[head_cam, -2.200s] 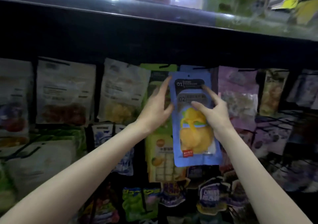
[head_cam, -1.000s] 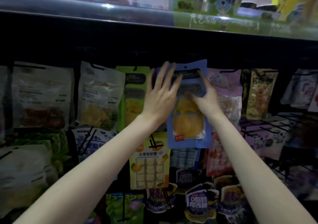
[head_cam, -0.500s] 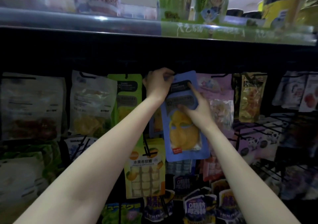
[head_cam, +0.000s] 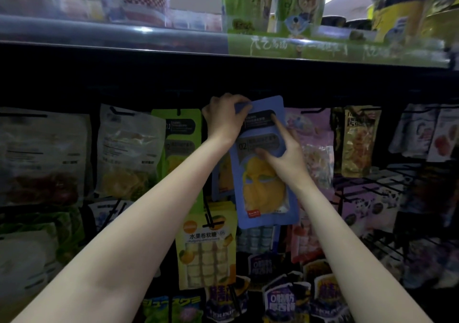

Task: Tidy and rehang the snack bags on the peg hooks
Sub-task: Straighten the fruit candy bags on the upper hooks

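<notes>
Dim shop rack under shelf [head_cam: 173, 47] of cups; peg hooks with snack bags all across. Blue bag [head_cam: 267, 173] now raised to top row, between green bag [head_cam: 178, 134] and pink bag [head_cam: 313, 134], tilted a little, top edge up at dark rail. Left hand [head_cam: 223, 119] no longer flat on front: now curled round bag's top left corner, pinching it. Right hand [head_cam: 285, 154] on bag front, forefinger stretched up along label, thumb low on label, other fingers seemingly round right edge; holds bag steady. Second blue bag [head_cam: 223, 181] hanging just behind, partly covered. Hook itself hidden behind left hand, hang hole not visible. Likely at threading step: corner grip suggests steering hole onto peg. Not hung yet, both hands bearing it. Risk: missing hook, bag crooked.
</notes>
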`<act>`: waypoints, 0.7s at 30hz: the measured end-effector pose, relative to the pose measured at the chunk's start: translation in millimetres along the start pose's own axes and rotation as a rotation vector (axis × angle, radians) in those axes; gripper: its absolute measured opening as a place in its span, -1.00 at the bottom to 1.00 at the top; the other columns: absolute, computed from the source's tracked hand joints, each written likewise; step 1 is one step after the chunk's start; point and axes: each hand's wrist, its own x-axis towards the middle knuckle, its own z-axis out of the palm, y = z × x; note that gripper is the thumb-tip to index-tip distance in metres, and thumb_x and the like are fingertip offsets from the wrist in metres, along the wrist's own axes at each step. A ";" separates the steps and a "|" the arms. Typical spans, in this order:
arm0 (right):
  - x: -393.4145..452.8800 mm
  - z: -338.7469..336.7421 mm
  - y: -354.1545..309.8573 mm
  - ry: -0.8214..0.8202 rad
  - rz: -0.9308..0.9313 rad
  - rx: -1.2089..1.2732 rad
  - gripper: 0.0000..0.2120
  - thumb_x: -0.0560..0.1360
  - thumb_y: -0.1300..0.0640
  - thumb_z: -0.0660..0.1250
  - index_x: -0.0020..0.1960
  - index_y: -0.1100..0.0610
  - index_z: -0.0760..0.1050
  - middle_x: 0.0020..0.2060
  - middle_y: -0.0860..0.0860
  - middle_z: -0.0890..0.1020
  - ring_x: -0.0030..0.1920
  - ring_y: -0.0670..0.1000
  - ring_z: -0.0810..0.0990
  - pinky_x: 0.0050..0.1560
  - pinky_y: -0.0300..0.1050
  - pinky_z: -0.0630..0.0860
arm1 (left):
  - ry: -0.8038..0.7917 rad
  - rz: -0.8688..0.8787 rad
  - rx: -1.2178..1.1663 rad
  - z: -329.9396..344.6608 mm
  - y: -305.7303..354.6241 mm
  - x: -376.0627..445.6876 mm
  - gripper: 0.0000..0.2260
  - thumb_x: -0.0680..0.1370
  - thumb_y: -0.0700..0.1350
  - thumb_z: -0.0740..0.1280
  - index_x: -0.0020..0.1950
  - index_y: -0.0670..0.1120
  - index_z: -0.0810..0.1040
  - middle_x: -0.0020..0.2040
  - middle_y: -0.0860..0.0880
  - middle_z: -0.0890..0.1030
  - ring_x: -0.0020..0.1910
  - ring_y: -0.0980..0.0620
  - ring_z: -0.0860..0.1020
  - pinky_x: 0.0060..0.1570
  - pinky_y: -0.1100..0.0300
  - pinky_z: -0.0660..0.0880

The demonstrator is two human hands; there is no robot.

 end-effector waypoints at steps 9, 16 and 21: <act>8.5 -12.9 -12.4 -0.178 0.070 0.047 -0.41 0.44 0.32 0.39 0.29 -0.13 0.23 0.10 -0.20 0.46 0.15 -0.17 0.43 0.02 -0.48 0.44 | -0.109 -0.217 -0.216 2.7 -7.5 14.9 -0.89 0.55 -0.10 0.31 -0.04 0.00 0.64 0.08 -0.05 0.63 0.10 -0.06 0.55 0.10 0.01 0.50; 9.5 8.0 2.1 -0.135 0.112 -0.292 -0.39 0.50 -0.06 0.24 0.47 -0.20 0.07 0.41 0.10 0.32 0.35 0.16 0.31 0.17 0.02 0.43 | 0.056 -0.077 0.135 11.7 -22.7 -28.6 -0.64 0.54 -0.20 0.28 0.33 -0.10 0.37 0.37 -0.18 0.29 0.36 -0.20 0.24 0.25 0.02 0.24; -59.2 9.7 11.1 -0.080 0.201 -0.322 -0.49 0.51 0.23 0.27 0.43 0.00 0.28 0.39 0.12 0.23 0.38 0.10 0.20 0.15 -0.24 0.28 | 0.003 0.081 0.146 3.6 -59.7 -120.1 -0.69 0.48 -0.25 0.25 0.23 -0.18 0.44 0.27 -0.20 0.38 0.25 -0.20 0.36 0.18 0.00 0.34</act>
